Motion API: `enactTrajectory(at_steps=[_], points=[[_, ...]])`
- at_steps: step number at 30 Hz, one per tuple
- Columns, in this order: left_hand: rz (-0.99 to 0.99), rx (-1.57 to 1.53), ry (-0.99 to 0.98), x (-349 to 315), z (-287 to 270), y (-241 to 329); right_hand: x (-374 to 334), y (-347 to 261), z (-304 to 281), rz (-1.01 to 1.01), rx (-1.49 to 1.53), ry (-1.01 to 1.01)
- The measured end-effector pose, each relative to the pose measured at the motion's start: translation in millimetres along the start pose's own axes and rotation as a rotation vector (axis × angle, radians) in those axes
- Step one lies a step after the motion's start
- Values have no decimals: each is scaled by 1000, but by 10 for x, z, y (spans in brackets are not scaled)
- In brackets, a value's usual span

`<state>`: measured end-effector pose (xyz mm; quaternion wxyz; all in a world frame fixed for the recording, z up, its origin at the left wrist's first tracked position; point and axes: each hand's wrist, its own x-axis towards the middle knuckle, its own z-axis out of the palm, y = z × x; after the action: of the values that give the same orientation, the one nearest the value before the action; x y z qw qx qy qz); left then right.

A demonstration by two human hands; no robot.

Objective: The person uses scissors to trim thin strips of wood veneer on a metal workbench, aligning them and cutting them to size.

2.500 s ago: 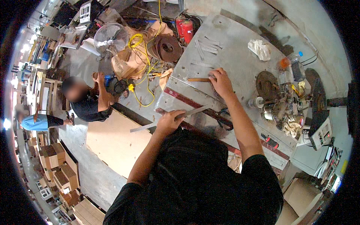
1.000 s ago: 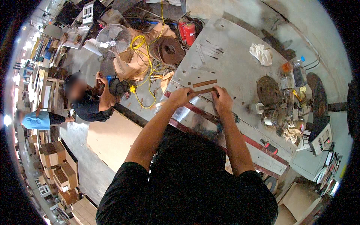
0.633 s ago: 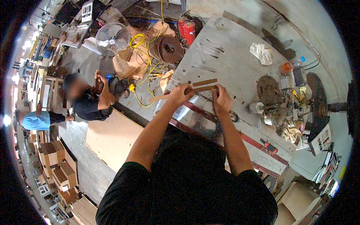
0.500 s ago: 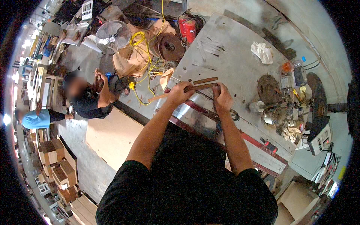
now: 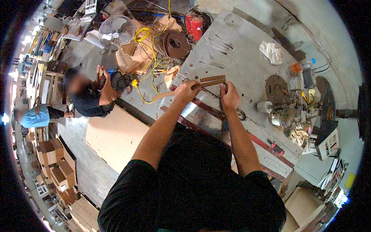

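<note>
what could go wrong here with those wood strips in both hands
The long wooden strip in the left hand juts past the metal table edge toward the yellow cable; it might snag or tip. The right hand pinches the short brown strips, which may slide out of line. A crouching person works close below that overhanging end.
</note>
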<state>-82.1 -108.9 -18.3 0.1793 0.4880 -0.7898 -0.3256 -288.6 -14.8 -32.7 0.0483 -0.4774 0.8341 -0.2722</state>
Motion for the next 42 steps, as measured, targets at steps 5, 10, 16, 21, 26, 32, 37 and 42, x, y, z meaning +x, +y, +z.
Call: enactTrajectory(at_steps=[5,10,16,21,26,32,37,42], points=[[7,43,-5,25,-40,85,-11,28,21,-16,14,-11],[7,47,1,28,-67,101,-5,-66,-77,9,28,-66],[-37,62,-34,58,-72,128,-1,-94,-105,10,-16,-86],[-23,48,-28,70,-80,115,-3,-106,-115,-2,-22,-76],[9,47,4,67,-62,92,16,-53,-95,-8,-33,-161],[-5,36,-20,90,-88,110,17,-54,-88,-1,-46,-155],[22,8,-8,97,-77,83,27,-77,-107,13,-67,-159],[13,-14,-35,124,-36,-22,22,-77,-88,-2,-58,-117]])
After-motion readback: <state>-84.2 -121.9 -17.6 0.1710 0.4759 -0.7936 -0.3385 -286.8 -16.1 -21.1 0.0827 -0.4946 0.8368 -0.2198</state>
